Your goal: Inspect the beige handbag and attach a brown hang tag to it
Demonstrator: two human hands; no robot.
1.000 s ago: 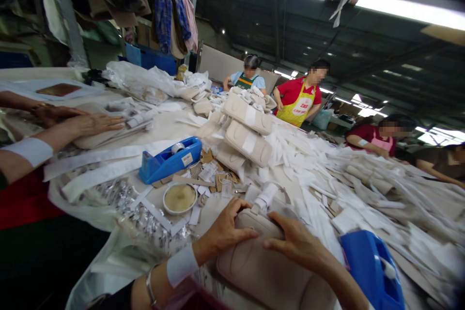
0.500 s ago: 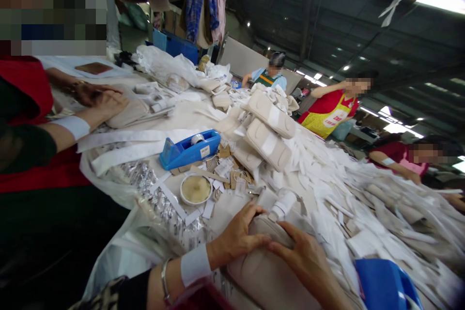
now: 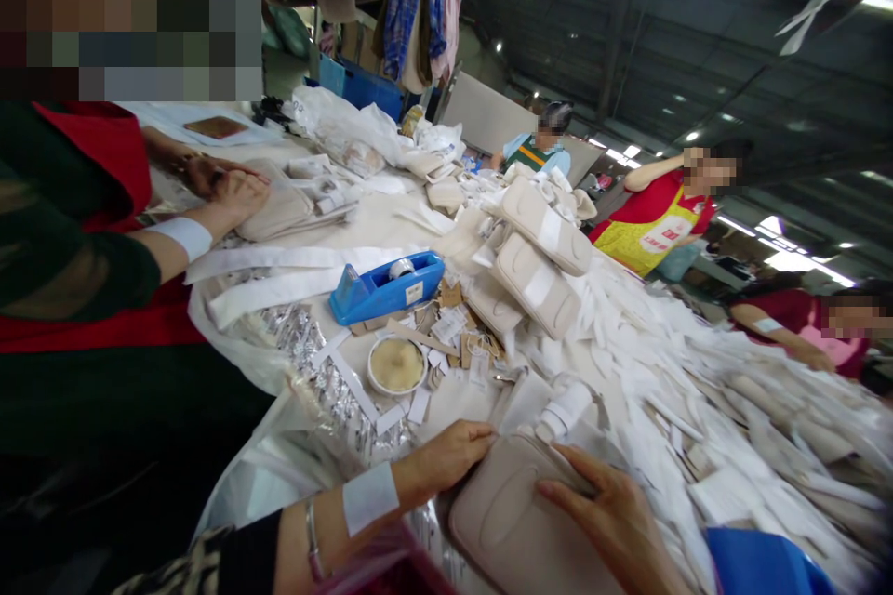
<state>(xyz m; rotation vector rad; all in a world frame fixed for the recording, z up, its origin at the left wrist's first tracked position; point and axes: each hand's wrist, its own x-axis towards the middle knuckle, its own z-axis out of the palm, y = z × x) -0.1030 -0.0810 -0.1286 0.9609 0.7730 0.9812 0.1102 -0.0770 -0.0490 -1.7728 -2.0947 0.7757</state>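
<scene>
A beige bag with rounded corners and a curved seam on its face lies tilted before me at the table's near edge. My left hand holds its upper left edge, fingers bent over the rim. My right hand grips its right side, thumb on the face and fingers along the top. White wrapping is bunched just beyond the bag's top edge. Farther off, a white round tub of pale yellowish stuff sits beside paper tags and a blue tape dispenser.
Similar beige bags with white bands are stacked past the tags. White wrapping sheets cover the right side. A blue object stands at the lower right. At left, a co-worker's hands rest on another bag; more people work beyond.
My hands have moved apart from the bag's top middle, left hand to the left edge, right hand to the right. More of the bag's face shows. The view has shifted slightly left.
</scene>
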